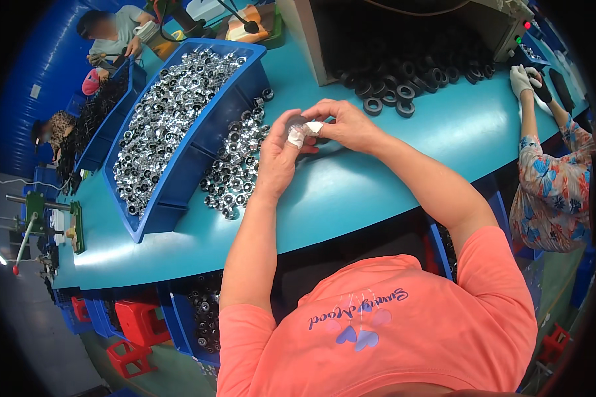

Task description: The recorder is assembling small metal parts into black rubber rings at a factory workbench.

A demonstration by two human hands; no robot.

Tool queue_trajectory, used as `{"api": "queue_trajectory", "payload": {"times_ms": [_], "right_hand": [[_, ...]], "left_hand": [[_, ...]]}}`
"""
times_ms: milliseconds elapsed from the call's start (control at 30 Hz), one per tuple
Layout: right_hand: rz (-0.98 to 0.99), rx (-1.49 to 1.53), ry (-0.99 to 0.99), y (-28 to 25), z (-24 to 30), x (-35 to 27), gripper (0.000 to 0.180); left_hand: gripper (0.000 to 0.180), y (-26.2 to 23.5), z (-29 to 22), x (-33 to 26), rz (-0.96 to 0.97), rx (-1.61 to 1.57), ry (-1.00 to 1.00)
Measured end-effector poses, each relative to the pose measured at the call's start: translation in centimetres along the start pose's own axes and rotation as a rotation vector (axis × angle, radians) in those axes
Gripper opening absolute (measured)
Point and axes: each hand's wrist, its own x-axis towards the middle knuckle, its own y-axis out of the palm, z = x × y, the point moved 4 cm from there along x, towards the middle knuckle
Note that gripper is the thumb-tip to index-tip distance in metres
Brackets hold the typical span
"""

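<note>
My left hand point(278, 159) and my right hand point(352, 126) meet above the table, both with fingers closed in. Between their fingertips is a small dark round part point(295, 122), mostly covered by the fingers. White tape wraps the thumb of each hand. Just left of my left hand, loose shiny metal fittings with dark centres point(235, 173) lie in a heap on the table. More of these fittings point(172, 126) fill a long blue bin point(198, 159) farther left. Beyond my right hand lie several black rings point(404, 92), spilling out from a dark opening.
The teal table point(351, 192) curves across the view. A grey machine housing point(304, 40) stands at the back. Co-workers sit at the far left and at the right, one wearing white gloves point(521, 81). A green hand press point(36, 215) stands at left; red stools point(139, 321) are below.
</note>
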Motion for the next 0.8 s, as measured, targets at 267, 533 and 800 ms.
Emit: {"api": "queue_trajectory", "payload": {"times_ms": [267,533,800], "right_hand": [[0.021,0.192,0.067,0.0,0.2,-0.5,0.034],[-0.009,0.025,-0.171,0.9,-0.8,0.1,0.029],[-0.138,0.017,-0.168,0.8,-1.0,-0.5,0.027]], "left_hand": [[0.032,-0.1,0.0,0.1,-0.125,0.078,-0.010],[0.037,-0.9,-0.1,-0.4,-0.204,0.258,0.074],[0.029,-0.1,0.5,0.1,-0.244,0.286,0.089]]}}
